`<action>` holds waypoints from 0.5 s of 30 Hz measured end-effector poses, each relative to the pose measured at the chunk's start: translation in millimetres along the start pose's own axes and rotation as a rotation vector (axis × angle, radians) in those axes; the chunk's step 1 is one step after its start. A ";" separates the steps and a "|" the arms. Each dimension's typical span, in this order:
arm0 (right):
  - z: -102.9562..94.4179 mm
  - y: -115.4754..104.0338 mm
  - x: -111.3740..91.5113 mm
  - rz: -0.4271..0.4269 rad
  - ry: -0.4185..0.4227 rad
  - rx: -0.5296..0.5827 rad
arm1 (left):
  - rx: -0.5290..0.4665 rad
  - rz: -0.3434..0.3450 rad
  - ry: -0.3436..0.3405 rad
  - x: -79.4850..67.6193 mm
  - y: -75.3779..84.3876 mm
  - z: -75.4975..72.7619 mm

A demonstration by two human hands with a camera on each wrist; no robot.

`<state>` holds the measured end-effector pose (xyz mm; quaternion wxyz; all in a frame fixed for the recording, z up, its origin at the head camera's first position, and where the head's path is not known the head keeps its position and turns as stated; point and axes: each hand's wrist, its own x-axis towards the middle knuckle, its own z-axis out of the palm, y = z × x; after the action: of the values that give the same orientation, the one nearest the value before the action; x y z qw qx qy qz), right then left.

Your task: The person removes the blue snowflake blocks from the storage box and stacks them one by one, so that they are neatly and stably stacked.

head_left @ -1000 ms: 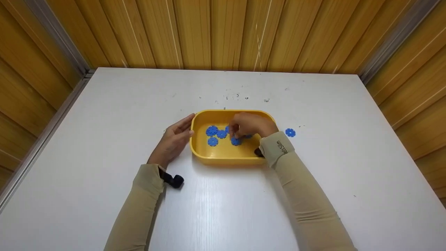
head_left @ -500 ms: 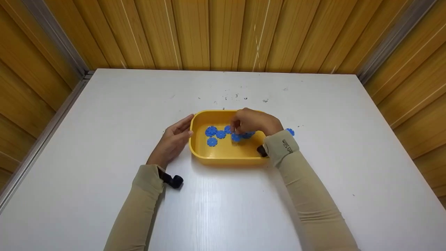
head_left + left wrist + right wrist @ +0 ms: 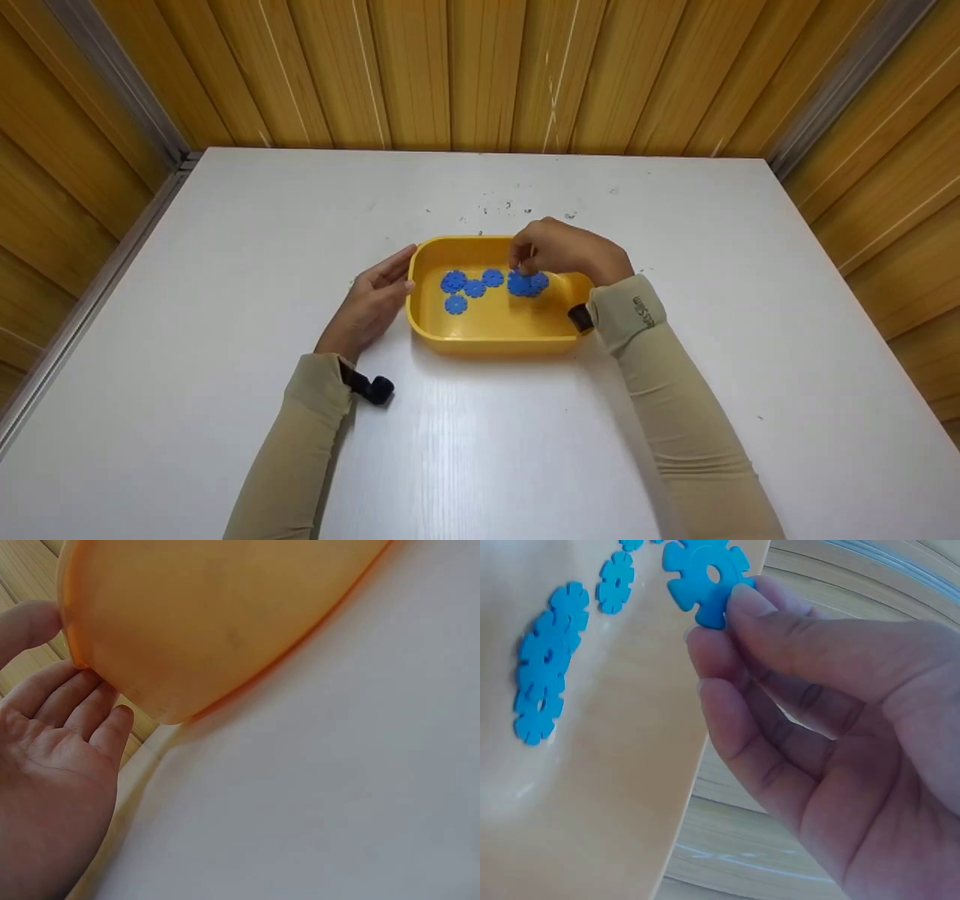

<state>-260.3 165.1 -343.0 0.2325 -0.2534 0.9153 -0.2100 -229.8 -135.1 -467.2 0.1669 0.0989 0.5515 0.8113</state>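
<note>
A yellow plastic tub (image 3: 491, 328) sits mid-table with several notched, flower-shaped blue plastic discs in it. My right hand (image 3: 566, 249) is over its right part, pinching one blue disc (image 3: 692, 579) between thumb and forefinger; the other fingers curl loosely. Below that hand lies an overlapping cluster of discs (image 3: 541, 660). Farther left in the tub are more discs, among them a single disc (image 3: 456, 304) nearest the front. My left hand (image 3: 366, 309) rests its nearly straight fingers against the tub's left end, the thumb near the rim.
The white table (image 3: 262, 225) has dark marks beyond the tub. Wood-look panels (image 3: 480, 75) stand behind it and at both sides. A black wrist camera (image 3: 381, 390) sticks out from the left sleeve, and another wrist camera (image 3: 580, 317) overlaps the tub's right end.
My right hand has moved right and away from me, lifting the pinched disc up off the tub's middle. The loose disc on the table at right is now hidden. My left hand has stayed put.
</note>
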 end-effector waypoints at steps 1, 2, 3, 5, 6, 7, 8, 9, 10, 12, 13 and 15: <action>-0.9 1.0 -1.7 -0.005 0.010 0.000 | 0.000 0.001 -0.002 0.0 0.1 -0.1; -1.6 2.8 -3.1 -0.010 0.019 -0.003 | 0.004 0.003 -0.007 0.1 0.2 -0.4; -2.1 4.7 -4.8 -0.014 0.031 -0.003 | 0.000 0.003 -0.005 0.0 0.2 -0.4; -3.3 8.7 -8.9 -0.017 0.053 0.010 | 0.003 0.003 -0.007 -0.3 0.3 -0.2; -3.6 11.3 -10.8 -0.017 0.064 0.017 | 0.008 0.002 -0.007 -0.5 0.3 0.0; -4.3 13.3 -13.2 -0.016 0.076 0.024 | 0.010 0.003 -0.006 -0.6 0.3 0.0; -5.1 15.7 -15.4 -0.020 0.089 0.030 | 0.013 0.000 -0.004 -0.7 0.4 0.1; -6.2 17.4 -18.1 -0.022 0.104 0.032 | 0.010 -0.004 0.002 -0.7 0.4 0.4; -7.2 19.5 -20.4 -0.024 0.118 0.034 | 0.011 -0.009 0.007 -0.5 0.4 0.5; -9.3 23.2 -25.3 -0.027 0.149 0.033 | 0.013 -0.015 0.013 -0.3 0.3 0.5; -10.4 24.8 -27.9 -0.024 0.165 0.036 | 0.014 -0.016 0.013 -0.2 0.3 0.5; -11.9 28.6 -32.9 -0.018 0.194 0.049 | 0.017 -0.018 0.012 0.2 0.4 0.5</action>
<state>-251.9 209.2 -337.3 0.1471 -0.2343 0.9257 -0.2580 -229.9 -134.7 -466.6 0.1699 0.0904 0.5604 0.8056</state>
